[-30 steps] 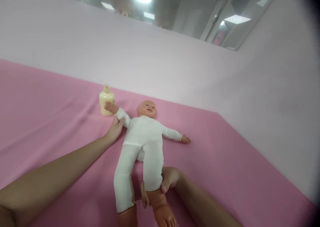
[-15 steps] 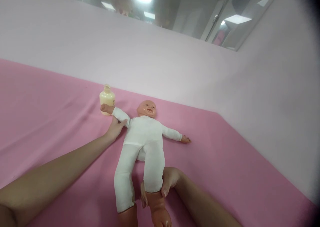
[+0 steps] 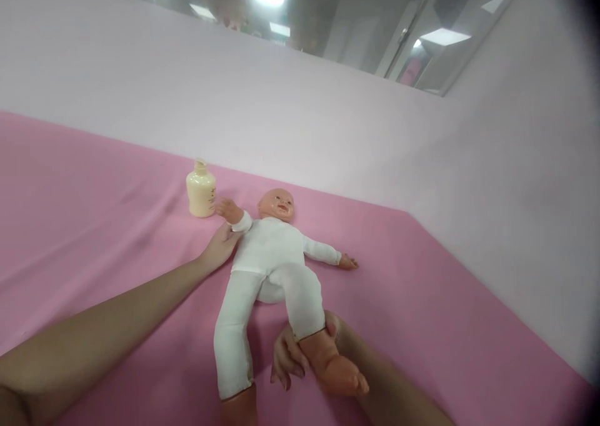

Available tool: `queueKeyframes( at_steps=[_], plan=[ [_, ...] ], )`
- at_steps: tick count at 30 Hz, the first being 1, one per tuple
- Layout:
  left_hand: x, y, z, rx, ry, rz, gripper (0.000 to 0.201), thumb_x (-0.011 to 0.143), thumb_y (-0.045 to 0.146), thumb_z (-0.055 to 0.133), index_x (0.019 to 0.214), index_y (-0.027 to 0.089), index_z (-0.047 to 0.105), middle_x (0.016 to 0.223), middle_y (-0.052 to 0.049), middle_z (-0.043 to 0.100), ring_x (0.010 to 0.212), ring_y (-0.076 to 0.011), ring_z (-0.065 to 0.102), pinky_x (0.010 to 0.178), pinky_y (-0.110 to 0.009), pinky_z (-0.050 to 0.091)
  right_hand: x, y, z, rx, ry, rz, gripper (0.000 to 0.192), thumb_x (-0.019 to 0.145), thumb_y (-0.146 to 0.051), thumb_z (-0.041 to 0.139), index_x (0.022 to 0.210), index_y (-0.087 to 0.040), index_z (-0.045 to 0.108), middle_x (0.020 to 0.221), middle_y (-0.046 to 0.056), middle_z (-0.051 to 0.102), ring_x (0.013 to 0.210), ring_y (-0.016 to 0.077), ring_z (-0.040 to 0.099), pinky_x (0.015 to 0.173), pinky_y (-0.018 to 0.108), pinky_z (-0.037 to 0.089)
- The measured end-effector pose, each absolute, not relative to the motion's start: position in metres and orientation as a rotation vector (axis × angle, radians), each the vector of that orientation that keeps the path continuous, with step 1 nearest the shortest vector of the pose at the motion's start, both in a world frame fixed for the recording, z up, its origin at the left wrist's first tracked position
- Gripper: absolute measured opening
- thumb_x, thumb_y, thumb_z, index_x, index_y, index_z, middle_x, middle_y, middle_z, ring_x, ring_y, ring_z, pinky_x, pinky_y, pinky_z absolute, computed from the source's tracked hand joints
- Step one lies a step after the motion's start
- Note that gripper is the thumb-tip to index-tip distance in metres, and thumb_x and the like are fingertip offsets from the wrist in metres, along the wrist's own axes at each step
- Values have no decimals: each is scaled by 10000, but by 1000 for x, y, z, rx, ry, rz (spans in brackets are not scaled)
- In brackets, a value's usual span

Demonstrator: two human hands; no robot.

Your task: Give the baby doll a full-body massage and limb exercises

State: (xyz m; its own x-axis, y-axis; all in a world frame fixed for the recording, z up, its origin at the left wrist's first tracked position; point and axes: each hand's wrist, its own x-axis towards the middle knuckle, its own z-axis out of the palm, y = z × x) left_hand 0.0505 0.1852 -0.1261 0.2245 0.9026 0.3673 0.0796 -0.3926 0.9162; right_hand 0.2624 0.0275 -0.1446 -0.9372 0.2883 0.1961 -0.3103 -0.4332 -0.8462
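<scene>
A baby doll (image 3: 269, 245) in white cloth lies on its back on a pink padded surface (image 3: 422, 326), head away from me. My left hand (image 3: 221, 246) is at the doll's arm on the left, its fingers partly hidden behind the raised white sleeve. Under the doll's leg on the right is my right hand (image 3: 290, 357); its fingers curl beneath the lower leg, and the thumb side is mostly hidden. That leg is bent outward, its foot pointing right. The other leg lies straight towards me.
A cream pump bottle (image 3: 201, 192) stands on the pink surface, just left of the doll's raised hand. Behind runs a pale wall (image 3: 300, 120), with a reflective pane (image 3: 347, 32) above showing ceiling lights. The wall continues along the right side.
The doll's arm on the left has moved inward, away from the bottle's front, along with my left hand. Its leg on the right has swung up and to the right over my right hand.
</scene>
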Motion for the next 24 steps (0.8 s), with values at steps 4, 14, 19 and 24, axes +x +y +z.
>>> queueKeyframes(
  at_steps=[4, 14, 19, 24],
  plan=[
    [50, 182, -122, 1996, 698, 1260, 383, 948, 395, 471, 1274, 212, 556, 1325, -113, 605, 1268, -271, 522, 1132, -487, 351, 260, 30, -145, 434, -1309, 2270, 758, 529, -937, 546, 698, -203, 638, 592, 14, 563, 705, 209, 630, 818, 402, 514],
    [45, 188, -133, 2389, 662, 1173, 460, 943, 143, 361, 1316, 277, 594, 1410, -90, 519, 1351, -245, 422, 1152, -481, 315, 257, 22, -99, -520, -754, 2108, 684, 808, -833, 354, 637, -189, 506, 666, -4, 453, 708, 171, 495, 839, 378, 416],
    [45, 189, -132, 2408, 672, 1171, 505, 917, 102, 361, 1327, 286, 592, 1395, -89, 532, 1348, -251, 430, 1149, -488, 323, 255, 23, -99, -496, -749, 2110, 712, 788, -859, 337, 611, -185, 487, 645, -9, 445, 696, 166, 504, 828, 355, 412],
    [46, 188, -131, 2391, 680, 1171, 496, 910, 120, 387, 1324, 290, 602, 1384, -88, 547, 1332, -258, 445, 1143, -494, 338, 256, 23, -102, -519, -773, 2104, 717, 768, -878, 336, 613, -195, 490, 641, -5, 443, 689, 168, 479, 842, 384, 403]
  ],
)
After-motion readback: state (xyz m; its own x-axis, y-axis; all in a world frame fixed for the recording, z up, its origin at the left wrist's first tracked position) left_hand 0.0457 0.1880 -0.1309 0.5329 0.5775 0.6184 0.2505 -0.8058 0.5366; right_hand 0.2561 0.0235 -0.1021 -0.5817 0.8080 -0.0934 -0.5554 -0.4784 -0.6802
